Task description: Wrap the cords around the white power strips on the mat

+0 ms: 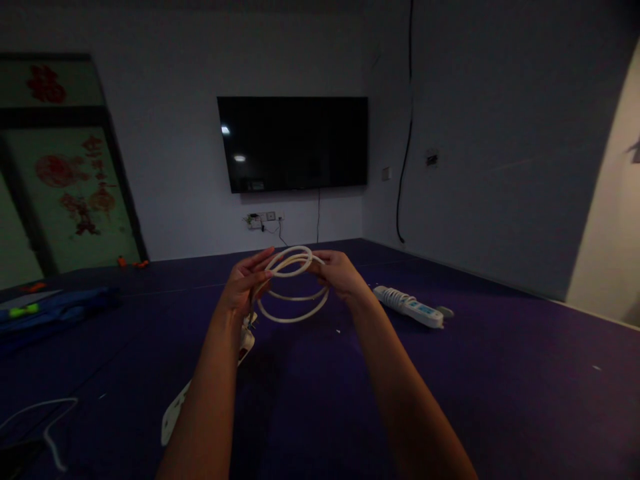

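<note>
Between my two hands hangs a white power cord (293, 321), wound in several loose loops above the purple floor. My left hand (246, 279) pinches the loops on their left side, thumb on top. On the right side, my right hand (336, 272) grips the same loops, its fingertips partly hidden behind them. A white power strip (175, 412) lies below my left forearm, which covers its middle. Close to its upper end, a plug (250, 321) shows beneath my left hand. Whether the cord joins this strip is hidden.
Another white power strip (423, 312), cord wrapped round it, lies right on the purple floor (500, 387). Blue cloth (60, 308) and a white cable (47, 433) lie left. A television (295, 143) hangs on the far wall; a black cable (406, 160) dangles in the corner.
</note>
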{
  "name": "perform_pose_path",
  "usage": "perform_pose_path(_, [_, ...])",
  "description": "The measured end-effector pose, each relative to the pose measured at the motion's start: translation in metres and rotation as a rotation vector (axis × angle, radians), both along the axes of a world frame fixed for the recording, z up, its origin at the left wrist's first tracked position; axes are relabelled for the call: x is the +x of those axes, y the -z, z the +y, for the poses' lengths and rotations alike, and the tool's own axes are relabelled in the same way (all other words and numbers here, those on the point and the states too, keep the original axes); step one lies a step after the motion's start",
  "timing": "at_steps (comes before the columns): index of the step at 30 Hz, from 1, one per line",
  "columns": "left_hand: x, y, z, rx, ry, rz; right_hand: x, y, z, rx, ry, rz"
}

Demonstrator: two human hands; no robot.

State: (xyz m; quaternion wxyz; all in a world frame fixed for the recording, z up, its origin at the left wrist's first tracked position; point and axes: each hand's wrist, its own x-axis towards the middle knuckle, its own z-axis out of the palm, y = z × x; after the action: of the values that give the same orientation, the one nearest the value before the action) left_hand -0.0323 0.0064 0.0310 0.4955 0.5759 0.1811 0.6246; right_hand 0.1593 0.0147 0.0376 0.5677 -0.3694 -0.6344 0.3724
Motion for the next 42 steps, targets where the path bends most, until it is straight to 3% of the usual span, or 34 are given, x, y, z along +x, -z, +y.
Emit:
perform_pose_path(6, [0.002, -0.001, -0.002, -0.034, -0.068, 0.001, 0.013, -0.010, -0.009, -0.040, -0.246, 0.254])
perform_pose_path(15, [0.002, -0.002, -0.001, 0.018, -0.105, 0.057, 0.013, -0.013, -0.017, -0.029, -0.270, 0.198])
perform_pose_path(24, [0.005, -0.001, -0.002, 0.041, -0.016, 0.166, 0.016, -0.012, -0.014, 0.217, -0.104, 0.032])
perform_pose_path(30, [0.006, -0.002, -0.002, 0.070, 0.026, 0.287, 0.012, -0.008, -0.005, 0.337, 0.152, -0.115])
perform_pose_path(36, [0.011, -0.001, 0.002, 0.089, -0.079, 0.384, 0.001, -0.006, -0.005, 0.375, 0.354, -0.231])
perform_pose_path(42, [0.026, 0.003, 0.007, 0.121, -0.300, 0.393, -0.008, -0.002, -0.005, 0.431, 0.545, -0.352])
